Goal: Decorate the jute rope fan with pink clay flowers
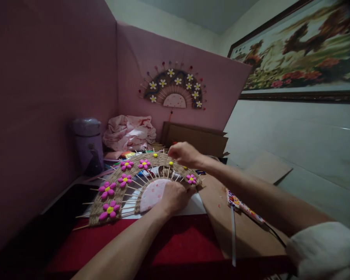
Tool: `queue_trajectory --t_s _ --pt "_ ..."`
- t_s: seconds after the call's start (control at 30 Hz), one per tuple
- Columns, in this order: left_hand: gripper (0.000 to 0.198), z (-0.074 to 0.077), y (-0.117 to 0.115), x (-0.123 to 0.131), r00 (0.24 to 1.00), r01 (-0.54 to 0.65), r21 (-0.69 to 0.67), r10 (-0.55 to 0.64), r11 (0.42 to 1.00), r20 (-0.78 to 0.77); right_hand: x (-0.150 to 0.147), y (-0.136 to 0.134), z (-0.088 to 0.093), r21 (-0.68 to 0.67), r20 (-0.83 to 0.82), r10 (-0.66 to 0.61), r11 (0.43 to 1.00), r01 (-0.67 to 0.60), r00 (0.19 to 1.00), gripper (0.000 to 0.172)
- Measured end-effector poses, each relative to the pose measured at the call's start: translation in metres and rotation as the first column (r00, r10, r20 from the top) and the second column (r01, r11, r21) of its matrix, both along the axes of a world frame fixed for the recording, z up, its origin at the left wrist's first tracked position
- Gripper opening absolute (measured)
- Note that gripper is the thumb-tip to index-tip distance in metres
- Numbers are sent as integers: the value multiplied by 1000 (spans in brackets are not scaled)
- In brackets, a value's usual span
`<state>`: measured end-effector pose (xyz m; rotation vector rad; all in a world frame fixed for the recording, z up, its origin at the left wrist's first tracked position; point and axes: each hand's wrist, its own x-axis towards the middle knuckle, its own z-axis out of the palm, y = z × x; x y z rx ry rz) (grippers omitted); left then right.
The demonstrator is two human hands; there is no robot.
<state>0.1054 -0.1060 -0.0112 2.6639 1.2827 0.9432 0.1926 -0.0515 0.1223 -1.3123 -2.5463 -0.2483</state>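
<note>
A fan-shaped weaving (102,210) of brown cord on thin sticks lies in front of me, with pink clay flowers (107,189) and several yellow dots (170,163) on its band. A pale half-round piece (153,194) with pink spots fills its centre. My left hand (176,197) is closed over the fan's lower right side, beside that piece; its fingertips are mostly hidden. Above the upper right of the band, my right hand (185,153) has its fingers pinched together. Whatever it may hold is too small or hidden to name.
A glue gun (236,200) with a glue stick lies on cardboard (212,202) at right. A lilac tumbler (89,147) and crumpled pink cloth (131,132) stand behind. A finished-looking flowered fan (177,81) hangs on the pink panel. Folded cardboard (195,140) leans below it.
</note>
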Motion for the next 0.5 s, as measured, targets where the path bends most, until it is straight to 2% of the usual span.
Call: queue_trajectory --t_s 0.07,0.1,0.17,0.37,0.5 --pt "28 -1 0 0 999 3 35 -4 999 34 -16 5 -31 -11 163 1 1000 1 987 18" --pt "28 -2 1 0 999 7 45 -9 999 42 -23 7 -42 -11 187 7 1000 -5 982 19" --pt "30 -3 1 0 999 15 36 -17 999 41 -32 12 -56 -17 229 13 1000 -9 973 16" --pt "31 -1 0 1 1000 18 -6 -18 1000 7 -40 18 -60 32 307 5 999 -16 952 17" --pt "34 0 -1 0 1000 7 17 -7 1000 4 -38 18 -48 111 292 -40 994 8 956 20"
